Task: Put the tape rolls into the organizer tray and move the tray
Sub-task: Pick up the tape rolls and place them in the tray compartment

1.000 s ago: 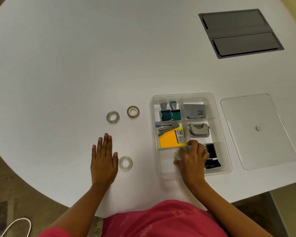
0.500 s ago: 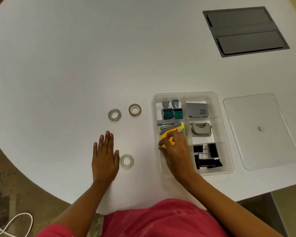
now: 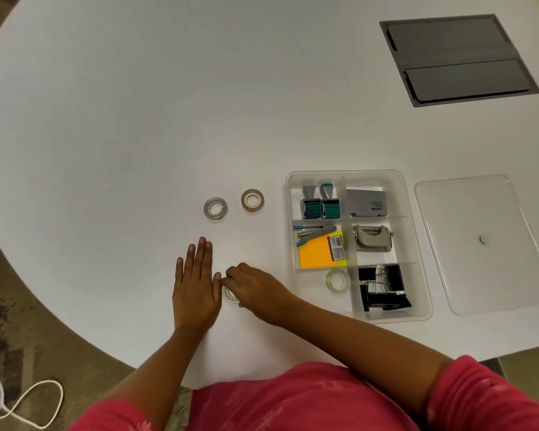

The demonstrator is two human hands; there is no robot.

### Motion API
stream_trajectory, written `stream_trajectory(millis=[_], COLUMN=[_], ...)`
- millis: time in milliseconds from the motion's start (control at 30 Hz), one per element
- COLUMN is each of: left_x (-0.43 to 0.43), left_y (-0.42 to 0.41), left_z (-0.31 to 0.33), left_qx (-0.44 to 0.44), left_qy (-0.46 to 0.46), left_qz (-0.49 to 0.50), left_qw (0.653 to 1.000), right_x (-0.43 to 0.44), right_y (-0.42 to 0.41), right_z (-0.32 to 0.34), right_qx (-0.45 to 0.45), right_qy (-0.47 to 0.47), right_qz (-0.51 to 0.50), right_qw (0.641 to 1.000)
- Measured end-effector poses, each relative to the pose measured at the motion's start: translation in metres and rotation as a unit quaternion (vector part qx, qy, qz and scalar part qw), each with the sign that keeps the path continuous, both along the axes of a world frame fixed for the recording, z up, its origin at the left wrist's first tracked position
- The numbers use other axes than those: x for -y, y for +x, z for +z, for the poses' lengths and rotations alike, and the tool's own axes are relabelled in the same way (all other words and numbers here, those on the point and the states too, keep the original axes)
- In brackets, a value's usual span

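Head view first: my right hand (image 3: pixel 255 289) has reached across to the left of the organizer tray (image 3: pixel 397 317) and its fingers are curled down around a clear tape roll (image 3: pixel 230 294) lying on the white surface (image 3: pixel 137 119); the grip looks closed on the roll's rim, though the roll seems not yet lifted. My left hand (image 3: pixel 195 283) lies flat and spread just beside it, holding nothing, I judge to steady me as I lean. One clear roll (image 3: pixel 338 280) already sits in the tray's near-left compartment, below the orange sticky notes (image 3: pixel 316 255) and beside the black binder clips (image 3: pixel 383 287). Two rolls wait farther out, well apart from my hands: a clear one (image 3: pixel 215 208) and a tan one (image 3: pixel 252 200) next to it. I reckon the near roll goes into that same compartment, which has room.
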State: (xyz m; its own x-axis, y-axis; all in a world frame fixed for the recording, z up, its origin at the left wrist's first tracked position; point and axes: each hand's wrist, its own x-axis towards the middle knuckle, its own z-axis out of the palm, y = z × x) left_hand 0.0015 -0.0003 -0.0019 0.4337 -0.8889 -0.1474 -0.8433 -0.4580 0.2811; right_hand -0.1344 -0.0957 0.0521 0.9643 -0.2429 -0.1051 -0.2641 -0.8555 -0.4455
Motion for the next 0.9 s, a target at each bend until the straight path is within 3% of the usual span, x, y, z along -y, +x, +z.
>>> stream_trajectory(millis=[267, 467, 667, 900], left_x=[0.0, 0.0, 0.0, 0.0], left_y=[0.0, -0.001, -0.001, -0.001], left_z=[-0.001, 0.002, 0.0, 0.0], left_qx=[0.003, -0.003, -0.003, -0.002], left_qy=[0.002, -0.007, -0.007, -0.008], left_qz=[0.001, 0.002, 0.003, 0.003], left_qw=[1.0, 1.0, 1.0, 1.0], right_x=[0.009, 0.02, 0.022, 0.02], right_y=[-0.016, -0.072, -0.12, -0.124], right_z=[0.026, 0.057, 0.053, 0.029], right_qx=[0.065, 0.079, -0.032, -0.141], right_qy=[0.004, 0.025, -0.134, -0.153], right_qz=[-0.074, -0.304, -0.439, -0.419], right_qw=[0.995, 0.949, 0.888, 0.884])
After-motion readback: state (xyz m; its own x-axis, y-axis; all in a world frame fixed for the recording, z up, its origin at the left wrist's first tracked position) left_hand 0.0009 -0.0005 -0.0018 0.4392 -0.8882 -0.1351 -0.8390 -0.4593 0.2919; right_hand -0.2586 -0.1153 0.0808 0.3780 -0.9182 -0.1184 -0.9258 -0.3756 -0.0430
